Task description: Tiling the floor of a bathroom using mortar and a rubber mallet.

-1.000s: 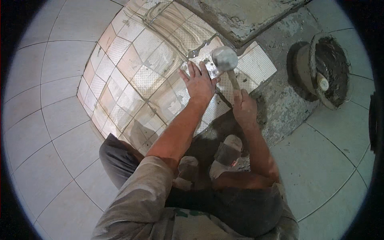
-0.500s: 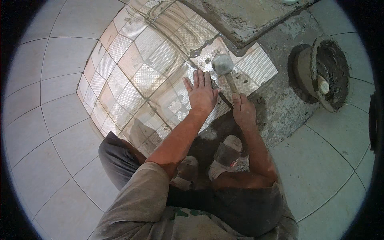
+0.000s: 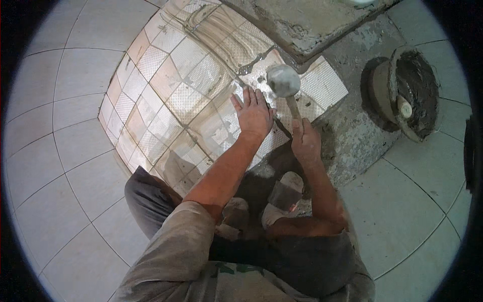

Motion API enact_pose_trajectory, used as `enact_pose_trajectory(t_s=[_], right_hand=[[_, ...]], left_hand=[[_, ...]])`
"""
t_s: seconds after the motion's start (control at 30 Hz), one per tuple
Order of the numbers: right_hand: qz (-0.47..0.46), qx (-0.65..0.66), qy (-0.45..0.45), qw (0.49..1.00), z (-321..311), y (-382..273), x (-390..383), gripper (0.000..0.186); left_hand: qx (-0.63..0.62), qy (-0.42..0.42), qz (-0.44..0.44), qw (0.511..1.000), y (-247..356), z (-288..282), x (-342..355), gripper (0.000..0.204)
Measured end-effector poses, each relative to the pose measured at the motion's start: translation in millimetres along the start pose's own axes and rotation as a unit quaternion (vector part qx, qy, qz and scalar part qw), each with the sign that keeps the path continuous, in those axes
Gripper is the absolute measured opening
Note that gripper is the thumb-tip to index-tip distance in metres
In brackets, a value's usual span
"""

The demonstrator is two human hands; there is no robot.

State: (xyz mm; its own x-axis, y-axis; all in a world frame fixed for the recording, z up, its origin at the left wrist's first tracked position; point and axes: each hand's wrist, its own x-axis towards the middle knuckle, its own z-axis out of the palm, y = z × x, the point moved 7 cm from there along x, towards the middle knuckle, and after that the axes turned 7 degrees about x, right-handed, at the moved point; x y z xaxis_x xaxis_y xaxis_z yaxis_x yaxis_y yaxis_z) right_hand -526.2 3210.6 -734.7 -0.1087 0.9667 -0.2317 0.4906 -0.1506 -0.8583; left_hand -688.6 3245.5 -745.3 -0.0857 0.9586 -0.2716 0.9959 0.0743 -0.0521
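My left hand (image 3: 254, 116) lies flat with its fingers spread on a patterned floor tile (image 3: 226, 108), at a dark joint between tiles. Wrapped round the wooden handle of a mallet is my right hand (image 3: 306, 141). The mallet (image 3: 284, 81) has a pale, dirt-smeared round head, held over the tile (image 3: 319, 83) at the right end of the patterned area. Whether the head touches that tile I cannot tell. Grey mortar smears and small crumbs mark the tiles around both hands.
On the right a bucket (image 3: 385, 93) of dark mortar leans over, with a wooden tool handle (image 3: 404, 106) sticking out. A rough concrete block (image 3: 297, 25) borders the far side. Large pale tiles (image 3: 60, 166) lie left and right. My feet stand on dark ground below my hands.
The mallet's head now looks larger and slightly nearer to the camera, raised a little off the tile. My left hand stays in nearly the same place.
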Motion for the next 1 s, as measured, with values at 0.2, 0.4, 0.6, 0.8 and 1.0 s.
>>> enact_pose_trajectory(t_s=[0.2, 0.4, 0.6, 0.8, 1.0], right_hand=[[0.007, -0.014, -0.012, 1.000, -0.3, 13.1, -3.8, 0.036], [-0.071, -0.028, 0.038, 0.996, -2.4, -0.1, -3.2, 0.036], [-0.017, 0.004, 0.019, 1.000, -3.1, 1.0, 4.7, 0.036], [0.024, 0.009, 0.044, 0.999, -12.3, 16.0, -13.7, 0.040], [0.022, 0.052, 0.036, 0.998, -14.6, -5.1, -11.7, 0.041]], left_hand=[[-0.004, 0.011, 0.007, 1.000, 0.7, -1.7, -0.8, 0.071], [0.026, 0.006, 0.027, 0.999, 2.2, -0.3, -0.5, 0.071], [0.016, -0.006, 0.017, 1.000, 2.5, -0.4, -1.1, 0.071], [0.002, 0.008, 0.020, 1.000, 3.5, -2.4, -0.9, 0.072], [0.019, 0.009, 0.011, 1.000, -0.3, -7.1, -1.4, 0.073]])
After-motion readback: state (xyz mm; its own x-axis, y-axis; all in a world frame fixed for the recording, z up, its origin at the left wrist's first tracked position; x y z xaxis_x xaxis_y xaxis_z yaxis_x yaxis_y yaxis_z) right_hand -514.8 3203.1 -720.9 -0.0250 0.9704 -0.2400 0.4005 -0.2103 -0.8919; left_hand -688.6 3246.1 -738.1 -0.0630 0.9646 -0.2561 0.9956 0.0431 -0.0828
